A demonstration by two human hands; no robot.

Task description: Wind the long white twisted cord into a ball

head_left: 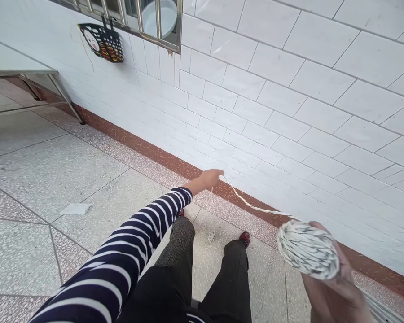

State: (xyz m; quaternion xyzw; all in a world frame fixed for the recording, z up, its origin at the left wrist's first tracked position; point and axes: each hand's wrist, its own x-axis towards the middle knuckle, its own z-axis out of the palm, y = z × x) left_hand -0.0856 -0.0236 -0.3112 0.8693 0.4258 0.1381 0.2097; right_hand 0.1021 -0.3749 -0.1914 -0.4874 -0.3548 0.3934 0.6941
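Stretched out toward the wall, my left hand pinches a white strand of yarn. From its fingers the strand sags to the right and runs to a thick ball of white and grey yarn. My right hand is wrapped round the back of that ball at the lower right, its far fingers partly hidden behind it. A thinner thread hangs below my left hand toward a small ball of yarn on the floor between my feet. More pale strands trail below my right wrist.
A white tiled wall with a reddish skirting rises ahead. A black basket hangs from a barred window, with a white basin behind the bars. At left stands a metal-legged table. White paper lies on the speckled floor.
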